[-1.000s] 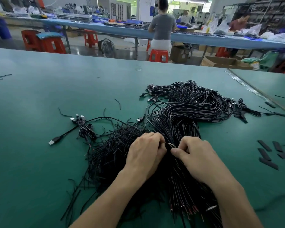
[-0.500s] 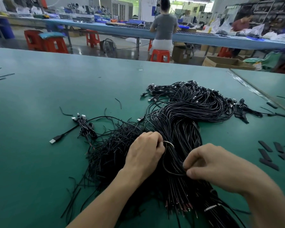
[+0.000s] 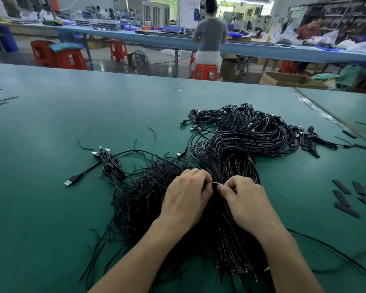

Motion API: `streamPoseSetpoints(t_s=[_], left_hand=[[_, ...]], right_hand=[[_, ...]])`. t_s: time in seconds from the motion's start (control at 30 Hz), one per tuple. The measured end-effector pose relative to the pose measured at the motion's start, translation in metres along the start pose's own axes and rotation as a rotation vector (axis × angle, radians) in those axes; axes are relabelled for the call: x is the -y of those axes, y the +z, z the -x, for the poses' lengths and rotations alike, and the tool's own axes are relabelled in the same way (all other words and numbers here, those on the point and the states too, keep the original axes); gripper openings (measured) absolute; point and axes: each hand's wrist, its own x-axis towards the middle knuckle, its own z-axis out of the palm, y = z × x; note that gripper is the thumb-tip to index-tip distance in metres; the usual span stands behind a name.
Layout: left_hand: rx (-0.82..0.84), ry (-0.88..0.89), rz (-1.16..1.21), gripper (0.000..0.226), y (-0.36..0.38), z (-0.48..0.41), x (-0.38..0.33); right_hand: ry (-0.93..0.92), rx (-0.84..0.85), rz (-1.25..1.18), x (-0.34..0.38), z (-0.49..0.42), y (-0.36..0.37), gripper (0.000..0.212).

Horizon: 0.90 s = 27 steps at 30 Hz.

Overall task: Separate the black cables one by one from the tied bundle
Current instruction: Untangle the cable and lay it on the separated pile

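A thick bundle of black USB cables (image 3: 237,144) lies on the green table (image 3: 51,208), curving from plug ends at the back down to bare wire ends at the front. My left hand (image 3: 186,197) and my right hand (image 3: 245,199) rest on the bundle's middle, fingertips almost meeting. Between them a thin pale tie (image 3: 217,183) shows, pinched by both hands. A heap of short black offcuts (image 3: 144,187) lies just left of my left hand. A cable (image 3: 336,252) trails off to the right of my right forearm.
A small knot of separated cables (image 3: 110,163) with USB plugs lies to the left. Flat black strips (image 3: 347,199) are scattered at the right. Loose wire scraps dot the table. Beyond the far edge are red stools (image 3: 57,56) and a seated person (image 3: 209,37).
My right hand, which had pulled a cable loop back to the right half a second ago, has returned to the tie next to my left hand. The left hand stayed in place.
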Motion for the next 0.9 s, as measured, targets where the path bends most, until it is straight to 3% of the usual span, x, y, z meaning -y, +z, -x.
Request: streamPoseSetpoints(t_s=[0.1, 0.23, 0.3, 0.37, 0.5, 0.67, 0.9], left_hand=[[0.005, -0.031, 0.01, 0.011, 0.002, -0.001, 0.001], [0.022, -0.039, 0.056, 0.008, 0.002, -0.002, 0.005], [0.032, -0.037, 0.059, 0.008, 0.001, -0.002, 0.006], [0.03, -0.035, 0.049, 0.01, 0.002, -0.003, 0.006], [0.012, -0.036, 0.063, 0.011, 0.004, -0.002, 0.004], [0.009, 0.001, 0.042, 0.01, 0.003, -0.001, 0.005], [0.0, 0.024, 0.04, 0.009, 0.003, 0.001, 0.005]], right_hand=[[-0.058, 0.122, -0.103, 0.004, 0.003, -0.014, 0.022], [-0.345, 0.647, -0.427, 0.019, 0.027, -0.063, 0.02], [-0.392, 0.826, -0.413, 0.025, 0.041, -0.086, 0.014], [-0.339, 0.775, -0.188, 0.024, 0.045, -0.095, 0.017], [-0.126, 0.42, 0.224, 0.016, 0.036, -0.081, 0.008], [0.028, 0.091, 0.188, 0.021, 0.021, -0.028, 0.026], [-0.022, -0.031, 0.213, 0.012, 0.012, 0.003, 0.02]])
